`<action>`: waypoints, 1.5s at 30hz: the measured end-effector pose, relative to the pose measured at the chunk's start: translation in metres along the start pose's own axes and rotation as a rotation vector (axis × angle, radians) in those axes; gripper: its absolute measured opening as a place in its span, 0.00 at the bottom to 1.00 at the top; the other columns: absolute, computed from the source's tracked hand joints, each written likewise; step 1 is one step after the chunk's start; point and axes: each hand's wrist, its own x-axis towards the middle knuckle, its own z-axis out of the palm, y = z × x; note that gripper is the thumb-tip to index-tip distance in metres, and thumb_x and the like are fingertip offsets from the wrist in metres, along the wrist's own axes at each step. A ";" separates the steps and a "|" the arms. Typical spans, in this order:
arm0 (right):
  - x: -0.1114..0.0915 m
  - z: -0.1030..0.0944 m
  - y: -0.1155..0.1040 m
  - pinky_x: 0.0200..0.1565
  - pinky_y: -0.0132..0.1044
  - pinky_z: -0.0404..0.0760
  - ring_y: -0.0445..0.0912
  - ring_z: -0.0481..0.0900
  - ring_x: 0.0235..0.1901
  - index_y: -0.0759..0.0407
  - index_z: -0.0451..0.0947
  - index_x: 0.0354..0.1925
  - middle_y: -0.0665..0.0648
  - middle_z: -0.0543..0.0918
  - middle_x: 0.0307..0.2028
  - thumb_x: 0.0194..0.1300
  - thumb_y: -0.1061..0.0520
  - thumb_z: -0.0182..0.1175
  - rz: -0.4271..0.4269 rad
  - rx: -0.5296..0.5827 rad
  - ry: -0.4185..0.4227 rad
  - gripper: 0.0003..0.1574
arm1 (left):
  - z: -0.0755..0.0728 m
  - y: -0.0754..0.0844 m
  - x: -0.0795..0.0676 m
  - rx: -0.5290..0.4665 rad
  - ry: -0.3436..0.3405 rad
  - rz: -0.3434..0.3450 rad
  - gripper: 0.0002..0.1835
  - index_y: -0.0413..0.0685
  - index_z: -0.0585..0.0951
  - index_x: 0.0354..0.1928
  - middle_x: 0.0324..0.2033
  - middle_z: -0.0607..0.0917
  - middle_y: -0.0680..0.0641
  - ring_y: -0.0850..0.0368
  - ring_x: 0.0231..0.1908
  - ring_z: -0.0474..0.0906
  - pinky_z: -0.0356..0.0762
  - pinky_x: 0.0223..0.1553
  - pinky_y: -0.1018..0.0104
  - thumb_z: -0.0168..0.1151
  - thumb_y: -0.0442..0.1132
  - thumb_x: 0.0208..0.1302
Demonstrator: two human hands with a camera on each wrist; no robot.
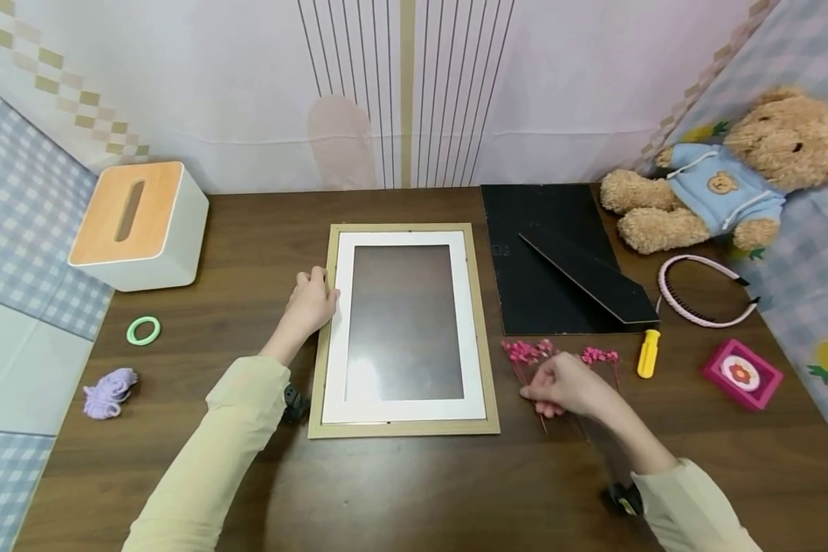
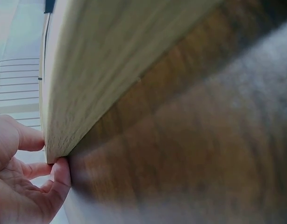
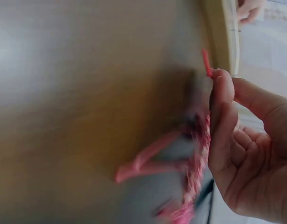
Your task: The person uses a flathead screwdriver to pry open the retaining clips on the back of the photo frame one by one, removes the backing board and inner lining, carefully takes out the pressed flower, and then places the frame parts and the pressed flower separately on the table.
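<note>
A picture frame (image 1: 486, 368) with pale wooden edges and a white mat (image 1: 474, 345) lies flat on the table; its middle looks glossy and see-through. My left hand (image 1: 310, 303) grips its left edge, and in the left wrist view thumb and fingers (image 2: 61, 172) hold the frame side (image 2: 87, 88). To the right of the frame, my right hand (image 1: 569, 386) pinches the thin stem of a pink flower sprig (image 1: 524, 352). A second pink sprig (image 1: 599, 355) is partly hidden by that hand and wrist. In the right wrist view the flowers (image 3: 192, 177) are blurred.
A black backing board (image 1: 538, 211) with a raised stand leg (image 1: 593, 280) lies behind the sprigs. Right of it are a yellow-handled screwdriver (image 1: 649, 354), headband (image 1: 683, 307), pink box (image 1: 724, 383) and teddy bear (image 1: 724, 180). Leftward sit a tissue box (image 1: 179, 238), green ring (image 1: 133, 335) and purple bundle (image 1: 109, 393).
</note>
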 end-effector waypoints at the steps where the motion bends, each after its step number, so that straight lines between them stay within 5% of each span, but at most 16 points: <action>1: -0.004 0.000 0.005 0.16 0.30 0.74 0.37 0.73 0.12 0.63 0.78 0.19 0.49 0.78 0.12 0.59 0.57 0.62 0.006 0.003 -0.016 0.15 | 0.000 0.000 0.000 0.000 0.001 0.001 0.27 0.35 0.57 0.65 0.59 0.61 0.27 0.31 0.54 0.69 0.70 0.52 0.42 0.45 0.42 0.69; 5: -0.014 -0.006 0.017 0.17 0.27 0.74 0.36 0.74 0.12 0.65 0.79 0.20 0.49 0.78 0.12 0.59 0.57 0.63 0.072 0.017 -0.053 0.15 | -0.001 0.001 -0.001 -0.008 0.010 0.001 0.27 0.35 0.57 0.65 0.59 0.61 0.27 0.31 0.54 0.68 0.70 0.52 0.41 0.45 0.42 0.69; 10: -0.017 -0.022 0.009 0.16 0.27 0.72 0.37 0.75 0.13 0.61 0.79 0.17 0.47 0.78 0.11 0.57 0.49 0.65 0.130 -0.082 0.002 0.20 | 0.000 0.000 0.000 -0.009 0.019 -0.015 0.27 0.35 0.58 0.65 0.59 0.61 0.28 0.31 0.54 0.68 0.70 0.52 0.42 0.46 0.42 0.69; 13: -0.006 -0.033 -0.007 0.18 0.30 0.72 0.40 0.75 0.15 0.61 0.80 0.20 0.49 0.79 0.12 0.56 0.44 0.64 0.065 -0.099 0.080 0.22 | 0.000 -0.002 0.001 -0.015 0.006 0.002 0.27 0.33 0.59 0.64 0.58 0.63 0.27 0.31 0.53 0.69 0.70 0.53 0.43 0.46 0.43 0.69; 17: 0.037 -0.041 -0.030 0.31 0.35 0.81 0.48 0.83 0.28 0.68 0.80 0.40 0.62 0.86 0.29 0.60 0.48 0.63 -0.051 0.030 0.167 0.23 | -0.005 -0.008 -0.001 -0.064 -0.052 0.100 0.26 0.28 0.62 0.60 0.54 0.69 0.28 0.35 0.51 0.71 0.71 0.54 0.47 0.48 0.41 0.69; 20: 0.076 -0.039 -0.039 0.49 0.42 0.81 0.55 0.82 0.46 0.69 0.72 0.55 0.68 0.81 0.49 0.61 0.52 0.62 -0.043 0.145 0.251 0.29 | -0.006 -0.011 -0.013 -0.096 -0.058 0.243 0.26 0.27 0.65 0.58 0.51 0.73 0.30 0.38 0.49 0.74 0.74 0.53 0.50 0.56 0.39 0.65; 23: 0.105 -0.035 -0.042 0.57 0.46 0.75 0.57 0.75 0.56 0.69 0.67 0.60 0.69 0.75 0.57 0.60 0.57 0.62 0.008 0.191 0.341 0.33 | -0.002 -0.010 -0.035 -0.004 -0.049 0.461 0.30 0.33 0.70 0.57 0.51 0.75 0.33 0.40 0.50 0.74 0.74 0.53 0.49 0.67 0.42 0.56; 27: 0.125 -0.027 -0.044 0.53 0.40 0.78 0.56 0.77 0.54 0.68 0.68 0.60 0.69 0.77 0.55 0.58 0.59 0.63 0.075 0.222 0.383 0.32 | 0.007 -0.010 -0.073 0.225 -0.192 0.758 0.34 0.46 0.76 0.53 0.48 0.78 0.44 0.49 0.48 0.72 0.73 0.52 0.53 0.72 0.55 0.44; 30: 0.129 -0.024 -0.044 0.41 0.29 0.80 0.50 0.81 0.44 0.67 0.72 0.57 0.68 0.79 0.51 0.57 0.60 0.64 0.102 0.235 0.394 0.29 | 0.012 -0.012 -0.099 0.342 -0.336 0.852 0.35 0.50 0.77 0.50 0.43 0.78 0.52 0.57 0.45 0.70 0.70 0.50 0.59 0.71 0.60 0.39; 34: 0.129 -0.023 -0.045 0.32 0.21 0.77 0.38 0.76 0.32 0.67 0.72 0.56 0.67 0.79 0.48 0.56 0.61 0.64 0.097 0.254 0.391 0.29 | 0.017 -0.014 -0.117 0.458 -0.339 0.873 0.31 0.53 0.75 0.42 0.36 0.75 0.57 0.62 0.39 0.66 0.65 0.50 0.61 0.73 0.58 0.36; 39: 0.127 -0.025 -0.046 0.33 0.25 0.80 0.34 0.74 0.28 0.67 0.72 0.56 0.65 0.78 0.46 0.56 0.62 0.64 0.078 0.285 0.383 0.29 | 0.017 -0.002 -0.117 0.556 -0.308 0.886 0.29 0.52 0.70 0.30 0.28 0.69 0.58 0.61 0.35 0.61 0.60 0.47 0.61 0.76 0.56 0.29; 45: 0.126 -0.024 -0.047 0.32 0.24 0.80 0.33 0.73 0.25 0.67 0.72 0.57 0.59 0.76 0.39 0.57 0.62 0.64 0.074 0.302 0.368 0.30 | 0.014 0.009 -0.117 0.480 -0.370 0.827 0.28 0.52 0.70 0.31 0.25 0.72 0.59 0.62 0.34 0.60 0.57 0.49 0.57 0.76 0.55 0.32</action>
